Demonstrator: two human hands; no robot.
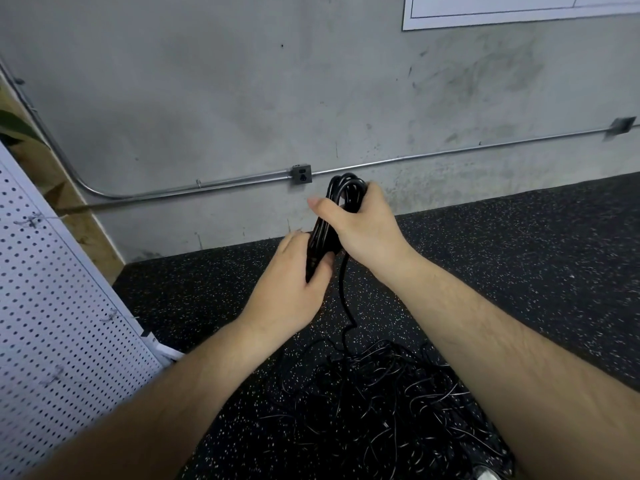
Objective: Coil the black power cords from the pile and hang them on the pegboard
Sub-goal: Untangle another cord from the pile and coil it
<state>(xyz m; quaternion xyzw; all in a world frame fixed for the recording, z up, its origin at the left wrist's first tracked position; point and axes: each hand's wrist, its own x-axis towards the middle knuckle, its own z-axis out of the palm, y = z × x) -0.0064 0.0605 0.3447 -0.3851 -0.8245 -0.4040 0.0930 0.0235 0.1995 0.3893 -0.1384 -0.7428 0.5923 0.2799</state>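
A black power cord coil (346,188) is held upright in front of me. My right hand (363,230) grips its upper loops, thumb pointing left. My left hand (294,282) closes around the coil's lower end. A loose tail of the same cord (343,296) drops from the coil down to the pile of tangled black cords (388,403) on the floor between my forearms. The white pegboard (52,323) leans at the left, with a few wire hooks on it.
A grey concrete wall (207,98) stands ahead, with a metal conduit (173,192) and an outlet box (301,174) low on it. The floor is black speckled rubber (519,254). A paper sheet (502,12) hangs at top right. A wooden panel (69,202) and a plant leaf sit behind the pegboard.
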